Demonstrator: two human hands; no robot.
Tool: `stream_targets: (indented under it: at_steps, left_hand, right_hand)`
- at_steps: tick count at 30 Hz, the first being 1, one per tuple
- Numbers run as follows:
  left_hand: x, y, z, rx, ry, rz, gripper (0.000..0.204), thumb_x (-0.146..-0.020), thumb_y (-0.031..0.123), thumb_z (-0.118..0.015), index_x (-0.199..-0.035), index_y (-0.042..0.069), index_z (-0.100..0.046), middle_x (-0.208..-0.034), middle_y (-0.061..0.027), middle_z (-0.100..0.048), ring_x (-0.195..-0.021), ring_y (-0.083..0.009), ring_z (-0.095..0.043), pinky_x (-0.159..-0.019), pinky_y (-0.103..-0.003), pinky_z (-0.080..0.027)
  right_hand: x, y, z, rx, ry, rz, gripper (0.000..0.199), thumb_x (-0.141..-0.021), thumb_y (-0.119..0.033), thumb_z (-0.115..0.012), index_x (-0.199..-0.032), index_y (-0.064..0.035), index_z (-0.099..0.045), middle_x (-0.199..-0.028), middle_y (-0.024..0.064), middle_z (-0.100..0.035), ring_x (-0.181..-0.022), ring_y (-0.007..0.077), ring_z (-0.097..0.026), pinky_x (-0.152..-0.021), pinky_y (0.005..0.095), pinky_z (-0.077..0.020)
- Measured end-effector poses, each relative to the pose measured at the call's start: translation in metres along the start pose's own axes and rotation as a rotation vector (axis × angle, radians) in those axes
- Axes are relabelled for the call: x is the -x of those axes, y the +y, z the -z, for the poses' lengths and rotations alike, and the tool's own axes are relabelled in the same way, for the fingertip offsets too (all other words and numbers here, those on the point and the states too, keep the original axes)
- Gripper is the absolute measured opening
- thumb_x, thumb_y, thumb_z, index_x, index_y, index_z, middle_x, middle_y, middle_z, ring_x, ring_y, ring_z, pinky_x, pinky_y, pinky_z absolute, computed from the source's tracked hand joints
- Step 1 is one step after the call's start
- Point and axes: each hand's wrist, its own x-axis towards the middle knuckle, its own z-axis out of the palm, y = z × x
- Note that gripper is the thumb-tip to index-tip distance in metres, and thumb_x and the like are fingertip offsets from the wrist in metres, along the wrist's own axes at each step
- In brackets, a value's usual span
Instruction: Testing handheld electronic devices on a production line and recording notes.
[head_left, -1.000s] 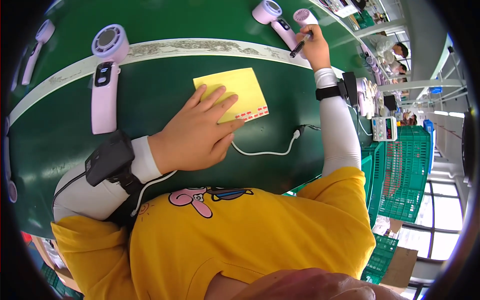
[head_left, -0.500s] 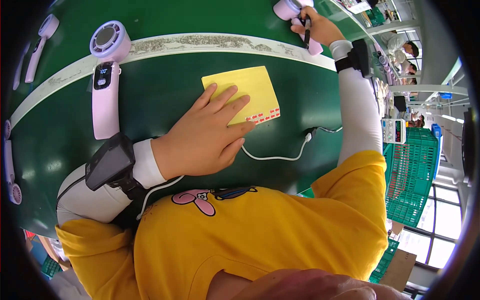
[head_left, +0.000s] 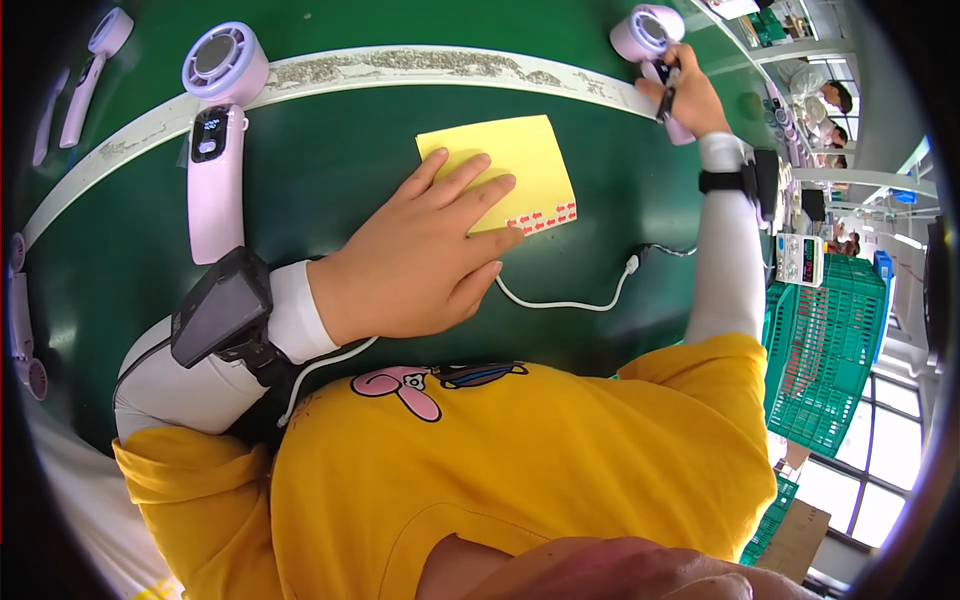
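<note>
My left hand [head_left: 415, 245] lies flat with spread fingers on a yellow sheet of labels [head_left: 535, 160], which has small red arrow marks along its lower right edge. At the far right, my right hand [head_left: 700, 100] grips the handle of a lilac handheld fan [head_left: 645, 35]. A slim black pen-like object [head_left: 670, 92] is also between its fingers, over the fan's handle. Left of the sheet lies another lilac handheld fan [head_left: 216, 190], its round head on the white strip and its small display lit.
A white strip [head_left: 420, 68] curves across the green table [head_left: 390, 120]. More fans [head_left: 85, 95] lie at the left edge. A white cable [head_left: 560, 304] runs below the sheet. Green crates [head_left: 825, 350] and a small meter [head_left: 800, 260] stand at right; people sit further off.
My right hand has moved right and slightly nearer, and the fan has moved with it. My left hand stays on the yellow sheet. The whole view has shifted a little.
</note>
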Motion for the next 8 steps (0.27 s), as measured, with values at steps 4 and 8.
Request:
stream_targets:
  at_steps: [4, 8]
  left_hand:
    - [-0.002, 0.001, 0.001, -0.022, -0.028, -0.006, 0.034, -0.074, 0.013, -0.049, -0.107, 0.009, -0.056, -0.124, -0.0205, -0.040, -0.121, -0.0396, -0.031, -0.100, -0.051, -0.019]
    - [0.000, 0.000, 0.005, -0.066, -0.102, -0.011, 0.036, -0.074, 0.013, -0.049, -0.110, 0.010, -0.056, -0.128, -0.0206, -0.037, -0.123, -0.0409, -0.027, -0.100, -0.051, -0.018]
  right_hand:
    - [0.057, 0.001, 0.015, -0.019, 0.004, 0.129, 0.049, -0.065, -0.024, -0.074, -0.092, -0.0074, -0.038, -0.076, 0.0104, -0.052, -0.065, 0.0211, -0.049, -0.065, 0.0294, -0.0426]
    - [0.095, -0.006, 0.013, -0.050, -0.031, 0.022, 0.049, -0.065, -0.020, -0.075, -0.093, -0.0067, -0.037, -0.082, 0.0103, -0.053, -0.067, 0.0208, -0.050, -0.067, 0.0291, -0.0428]
